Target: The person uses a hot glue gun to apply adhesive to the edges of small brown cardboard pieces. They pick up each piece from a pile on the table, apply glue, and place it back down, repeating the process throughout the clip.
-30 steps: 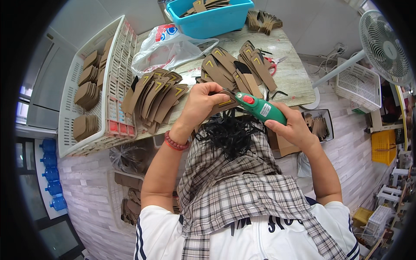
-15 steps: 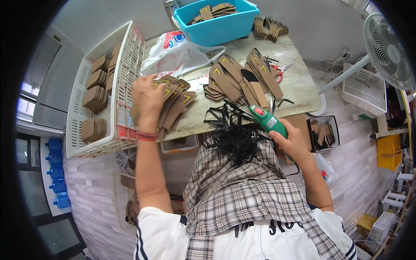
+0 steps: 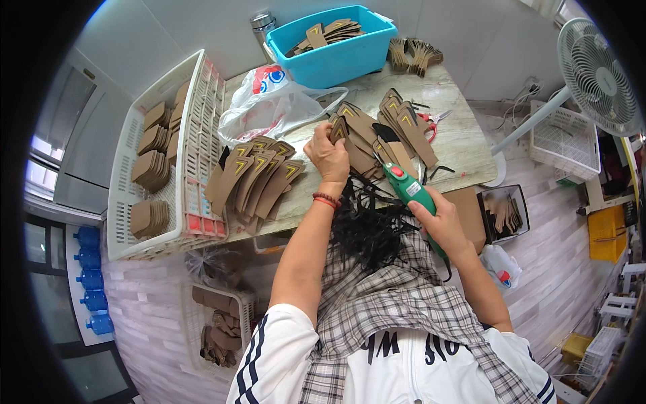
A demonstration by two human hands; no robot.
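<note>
Head view: the left forearm is slanting up and to the right from the lower edge, its wrist ringed by a red-brown bracelet (image 3: 327, 200). The left hand (image 3: 330, 161) is bending its fingers in at the left edge of the middle pile of brown pieces (image 3: 363, 128); whether they are clamping on a piece or only touching it, I cannot tell. The right forearm is leaning up and to the left, and the right hand (image 3: 441, 219) is wrapping its fingers firmly around a green handheld tool (image 3: 404, 183), whose tip is pointing up and leftward, close to that middle pile. The pile is lying on the tabletop (image 3: 449, 87), pieces fanning over one another with yellow angled marks showing. Another fanned pile (image 3: 250, 180) is resting farther left, beside a white crate (image 3: 195, 138). Between the forearms, a tangle of black strips (image 3: 373, 236) is hanging over the checked apron (image 3: 390, 296). Behind the piles, a blue tub (image 3: 340, 64) is holding more brown pieces.
</note>
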